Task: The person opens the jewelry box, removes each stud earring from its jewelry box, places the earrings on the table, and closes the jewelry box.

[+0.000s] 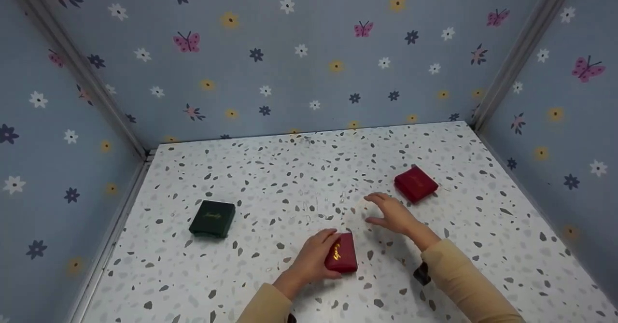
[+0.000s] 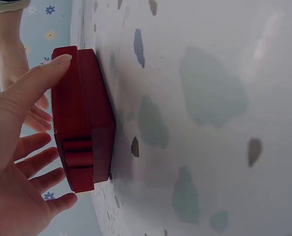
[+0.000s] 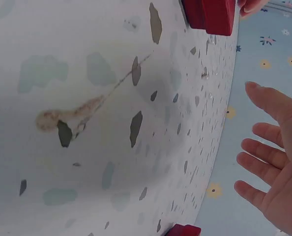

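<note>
A small red box with gold script (image 1: 343, 253) lies flat on the speckled table in front of me. My left hand (image 1: 314, 258) reaches round its left side, thumb along the near edge and fingertips by the far edge. In the left wrist view the thumb lies against the red box (image 2: 84, 113), while the other fingers stay spread and loose beside it. To the right of that box, my right hand (image 1: 393, 214) hovers over the table with nothing in it, thumb and fingers apart. A second red box (image 1: 416, 184) sits just beyond the right hand.
A dark green box with gold lettering (image 1: 212, 219) rests on the left part of the white speckled table (image 1: 270, 178). Blue panels printed with flowers and butterflies (image 1: 289, 38) enclose the table at the back and both sides. A brown stain (image 3: 50, 120) marks the tabletop.
</note>
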Available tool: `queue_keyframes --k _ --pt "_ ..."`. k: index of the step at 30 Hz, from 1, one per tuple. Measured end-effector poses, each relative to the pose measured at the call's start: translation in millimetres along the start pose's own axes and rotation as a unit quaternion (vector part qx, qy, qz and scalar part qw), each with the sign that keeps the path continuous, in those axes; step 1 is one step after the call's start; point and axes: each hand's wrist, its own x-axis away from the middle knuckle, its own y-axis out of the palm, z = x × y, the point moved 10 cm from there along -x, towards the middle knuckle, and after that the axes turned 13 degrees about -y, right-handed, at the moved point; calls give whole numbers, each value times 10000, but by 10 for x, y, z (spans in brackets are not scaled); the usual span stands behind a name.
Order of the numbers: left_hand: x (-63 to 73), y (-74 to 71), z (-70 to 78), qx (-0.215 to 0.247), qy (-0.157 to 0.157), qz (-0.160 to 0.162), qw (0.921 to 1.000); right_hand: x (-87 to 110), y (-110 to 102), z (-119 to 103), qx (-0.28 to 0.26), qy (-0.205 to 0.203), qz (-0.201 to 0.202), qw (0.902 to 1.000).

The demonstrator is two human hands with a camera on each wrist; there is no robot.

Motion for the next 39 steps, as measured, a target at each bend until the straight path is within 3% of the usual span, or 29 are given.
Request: queue_keyframes --k 11,25,34,39 --pt "-74 113 -29 -459 -158 -32 9988 53 -197 475 101 921 370 9950" --pt "-90 163 -60 -553 -259 -26 9981 225 -368 1053 -348 2250 430 9728" --pt "-94 145 -12 -655 -58 163 9977 292 -454 1252 -159 2411 485 9692" --pt "-100 154 -9 -764 -20 184 9969 346 -431 1356 -295 2667 459 9622"
